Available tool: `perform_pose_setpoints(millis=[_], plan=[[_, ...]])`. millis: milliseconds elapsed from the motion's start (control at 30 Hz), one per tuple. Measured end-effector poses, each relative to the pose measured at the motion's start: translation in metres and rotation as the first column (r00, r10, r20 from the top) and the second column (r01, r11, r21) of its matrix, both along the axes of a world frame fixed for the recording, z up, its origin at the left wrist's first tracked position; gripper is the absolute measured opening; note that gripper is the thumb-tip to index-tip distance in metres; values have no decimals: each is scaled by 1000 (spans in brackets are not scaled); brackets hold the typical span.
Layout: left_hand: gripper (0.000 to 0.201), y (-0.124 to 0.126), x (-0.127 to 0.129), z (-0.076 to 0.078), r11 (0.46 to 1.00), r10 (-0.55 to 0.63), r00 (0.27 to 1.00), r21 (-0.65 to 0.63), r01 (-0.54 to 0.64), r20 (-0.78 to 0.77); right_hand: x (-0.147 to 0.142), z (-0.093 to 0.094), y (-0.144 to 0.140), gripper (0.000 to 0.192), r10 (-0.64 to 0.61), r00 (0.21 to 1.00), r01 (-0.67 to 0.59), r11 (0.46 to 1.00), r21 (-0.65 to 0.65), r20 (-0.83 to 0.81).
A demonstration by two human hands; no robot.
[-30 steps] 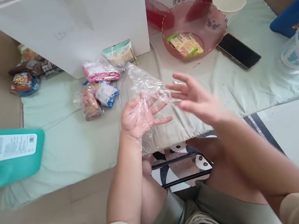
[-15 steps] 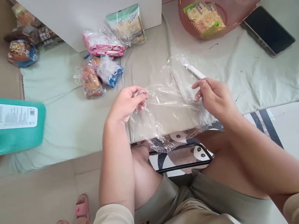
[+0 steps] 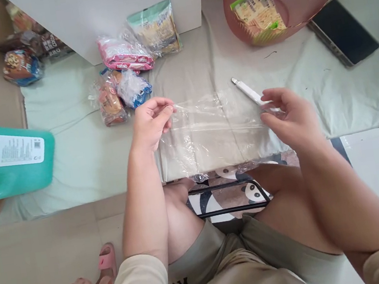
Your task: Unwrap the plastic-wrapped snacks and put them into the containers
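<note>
Bottom of the frame is just knees and beige shorts, with a panda mat (image 3: 231, 197) peeking out between the legs; a pink slipper (image 3: 105, 261) sits lower left, and next to it is somebody else's leg in patterned fabric, not the wearer's.

Dead centre is the clear bag (image 3: 209, 134), stretched flat between both hands over the pale green pad (image 3: 80, 153); left hand (image 3: 152, 121) pinches its left top edge between thumb and fingertips, right hand (image 3: 288, 115) pinches the right top edge the same way, other fingers loosely curled; the bottom of the bag hangs crumpled over the pad's near edge.

My take on handling: it's super thin film, weighs basically nothing, floppy and clingy, probably slippery too and easy to tear if yanked; the edges near the opening, where the pinches are now, look like the sensible place to grip, since the middle would just bunch up.

Just past the right hand lies a white pen (image 3: 248, 90); can't tell if it's touching the bag.

Left edge has a teal jug (image 3: 7, 159) on its side; upper middle there's a pile of snack packs (image 3: 126, 80) against a white box (image 3: 112, 6); upper right a pink bowl (image 3: 284, 14) with a packet inside, and a phone (image 3: 346, 33) beside it.
</note>
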State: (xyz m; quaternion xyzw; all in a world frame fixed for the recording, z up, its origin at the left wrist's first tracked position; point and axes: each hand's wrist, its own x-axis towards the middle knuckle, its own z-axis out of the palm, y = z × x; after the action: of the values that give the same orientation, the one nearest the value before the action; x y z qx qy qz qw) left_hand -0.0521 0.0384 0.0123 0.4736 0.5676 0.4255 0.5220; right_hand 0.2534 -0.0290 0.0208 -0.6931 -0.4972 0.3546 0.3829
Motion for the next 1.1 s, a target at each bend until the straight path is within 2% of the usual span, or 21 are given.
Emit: perform_pose_setpoints(millis=[67,167,300,400,467,600,700,800,833,900,967,1000,1100], plan=[[11,-1,-1,-2,997,-74,997,17,74,23,0,-1,2,48,16,984,-10,999,39,-175],[21,-2,-2,-3,991,-129,990,51,127,49,-1,0,4,43,-25,961,2,997,-82,-277],[28,-2,-3,-1,974,-179,983,145,173,30,-3,6,6,25,-42,977,-16,964,-265,-211],[34,-3,-5,1,957,-216,976,203,206,29,-6,10,7,4,37,997,-58,941,-333,-67],[37,-3,-7,0,952,-236,971,209,226,27,-9,11,8,11,50,999,-48,946,-320,-1],[41,2,-15,-15,965,-200,980,170,199,-14,-10,8,12,11,-134,990,126,977,-172,-38],[43,8,-19,-23,977,-51,998,204,55,-26,-7,3,13,5,-188,982,187,982,-26,-16],[43,10,-17,-19,968,79,996,238,-85,33,-4,0,11,7,-199,976,180,968,177,91],[42,8,-16,-15,971,78,996,221,-87,51,-4,-1,10,7,-208,973,180,955,234,102],[39,5,-11,-9,990,-4,998,142,-6,65,-5,-1,9,6,-214,974,178,927,330,75],[31,1,-6,-6,995,-86,995,55,83,58,-6,-1,8,6,-224,975,200,887,416,9],[26,-1,-4,-5,995,-92,994,28,91,52,-6,-2,7,6,-221,975,212,865,455,-35],[18,-2,1,-6,998,10,997,68,-16,81,-5,-4,5,19,-108,977,191,832,521,-184]])
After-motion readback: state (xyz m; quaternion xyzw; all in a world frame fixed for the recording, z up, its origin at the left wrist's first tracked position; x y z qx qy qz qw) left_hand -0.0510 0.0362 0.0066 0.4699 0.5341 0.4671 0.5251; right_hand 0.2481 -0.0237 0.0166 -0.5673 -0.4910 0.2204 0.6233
